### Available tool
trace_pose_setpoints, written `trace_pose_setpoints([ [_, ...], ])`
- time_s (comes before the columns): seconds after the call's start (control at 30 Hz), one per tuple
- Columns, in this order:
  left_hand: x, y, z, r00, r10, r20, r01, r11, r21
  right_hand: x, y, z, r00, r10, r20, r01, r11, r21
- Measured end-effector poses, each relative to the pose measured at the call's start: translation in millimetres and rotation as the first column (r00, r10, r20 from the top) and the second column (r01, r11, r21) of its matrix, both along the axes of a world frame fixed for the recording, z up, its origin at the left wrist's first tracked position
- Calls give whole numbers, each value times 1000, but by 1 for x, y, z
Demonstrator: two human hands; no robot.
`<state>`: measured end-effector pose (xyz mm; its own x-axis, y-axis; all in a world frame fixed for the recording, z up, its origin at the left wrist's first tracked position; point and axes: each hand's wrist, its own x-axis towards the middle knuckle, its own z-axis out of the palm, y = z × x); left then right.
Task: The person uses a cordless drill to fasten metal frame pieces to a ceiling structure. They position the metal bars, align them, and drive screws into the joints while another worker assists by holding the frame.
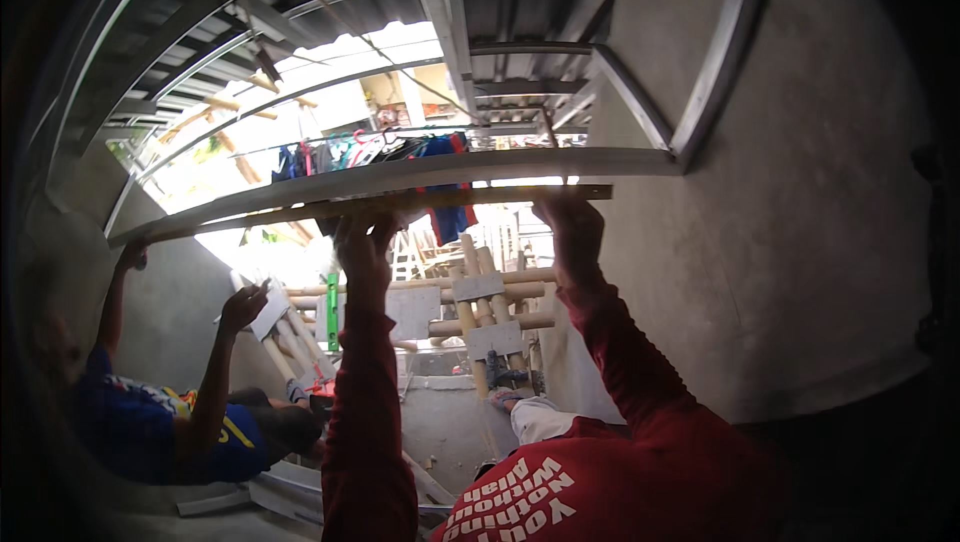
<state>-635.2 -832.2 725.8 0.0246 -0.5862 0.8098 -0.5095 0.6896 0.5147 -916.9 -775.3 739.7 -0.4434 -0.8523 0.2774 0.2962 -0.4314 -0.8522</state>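
A long, thin yellowish-brown strip (480, 195) runs across the view at raised-arm height, just under a grey metal beam (440, 172). My left hand (366, 247) is closed around it near the middle, fingers upward. Toward the strip's right end, my right hand (574, 234) grips it too, just below the beam. Whether the strip is a tape blade or a stiff bar, I cannot tell. At the far left, a co-worker's hand (134, 254) is up at the strip's other end. The co-worker's other hand (245, 308) is lower, holding something small.
A co-worker in a blue shirt (130, 432) stands at left. Tied bamboo poles (485, 292) form scaffolding ahead, with a green spirit level (332, 312) beside them. Clothes (440, 147) hang beyond. A plastered wall (800, 242) bounds the right; metal framing (700, 102) and corrugated roofing are overhead.
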Motion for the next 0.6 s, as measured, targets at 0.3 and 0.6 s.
trace_pose_setpoints([
  [0.3, -39, -34, 35, 337, -2, -941, 504, 845, 178, -39, -29, 22, 982, -186, 20, 187, 977, -106],
  [0.6, -45, -38, 49, 310, 188, -932, 477, 817, 324, -107, -54, -2, 974, -123, 193, 116, 992, 50],
])
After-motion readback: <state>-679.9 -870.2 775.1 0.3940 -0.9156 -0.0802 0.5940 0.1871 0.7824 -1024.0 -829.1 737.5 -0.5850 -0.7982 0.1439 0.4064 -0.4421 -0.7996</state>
